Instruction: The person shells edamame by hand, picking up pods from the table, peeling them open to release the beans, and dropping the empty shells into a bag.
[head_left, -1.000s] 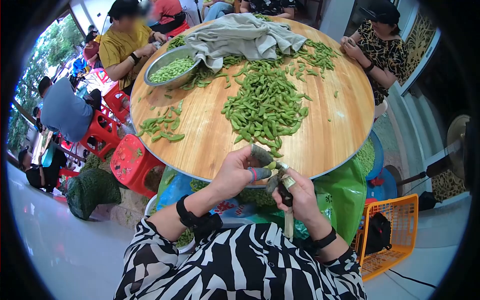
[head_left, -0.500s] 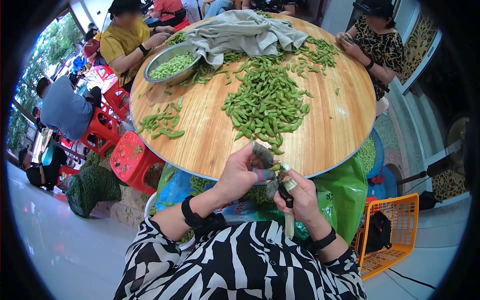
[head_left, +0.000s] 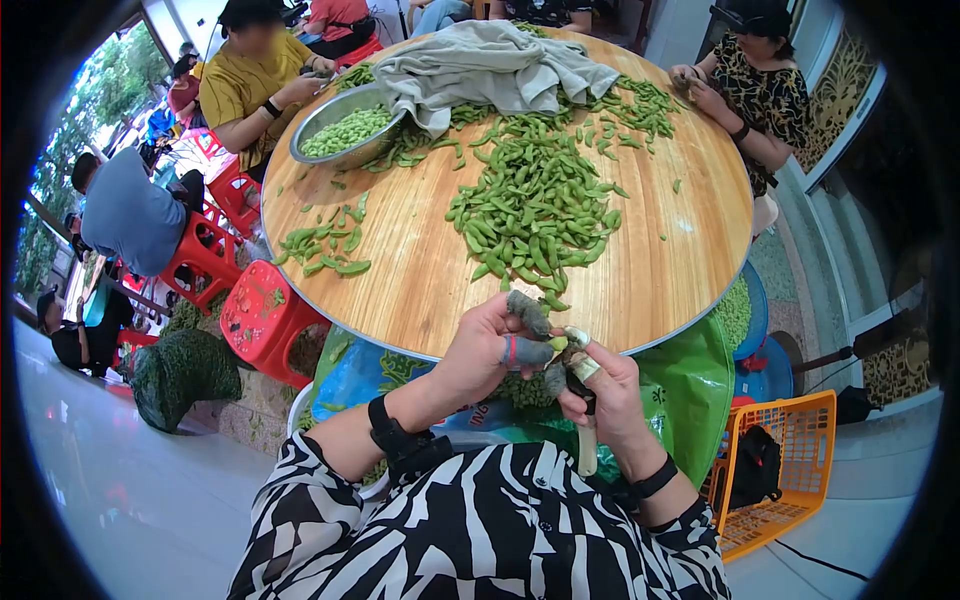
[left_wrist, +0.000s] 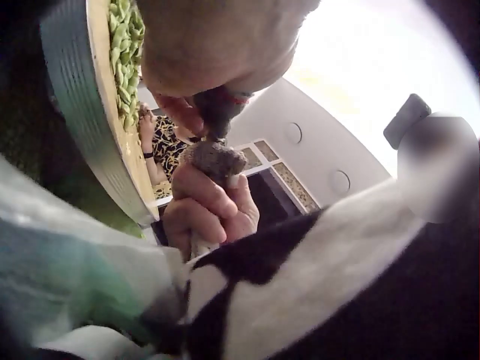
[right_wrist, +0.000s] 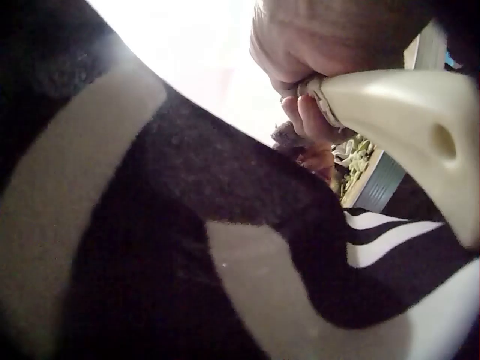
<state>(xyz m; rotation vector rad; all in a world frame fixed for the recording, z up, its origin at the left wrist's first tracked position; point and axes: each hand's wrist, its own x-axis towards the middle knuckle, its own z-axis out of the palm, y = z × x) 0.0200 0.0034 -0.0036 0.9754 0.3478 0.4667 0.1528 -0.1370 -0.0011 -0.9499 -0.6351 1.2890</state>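
Observation:
At the near table edge in the head view, my left hand (head_left: 470, 350) has grey covers on thumb and forefinger. Those two pinch a small green soybean pod (head_left: 558, 343), mostly hidden by the covers. Close against it, my right hand (head_left: 612, 390) grips a tool with a cream handle (head_left: 587, 450). The handle's flared end, with a hole in it, shows large in the right wrist view. Pale wrapping circles the right thumb, and the tool's working end is hidden among the fingers. In the left wrist view both hands' fingertips meet.
A heap of green pods (head_left: 535, 205) lies on the round wooden table (head_left: 400, 280), beside a metal bowl (head_left: 345, 135) of shelled beans and a grey cloth (head_left: 490, 70). Green plastic (head_left: 685, 375) hangs below the edge. An orange crate (head_left: 780, 470) and red stool (head_left: 265, 325) flank me. Other people sit around.
My hands have shifted slightly right and stay together at the pod. The cream handle's lower end has swung a little to the right. The heap looks the same.

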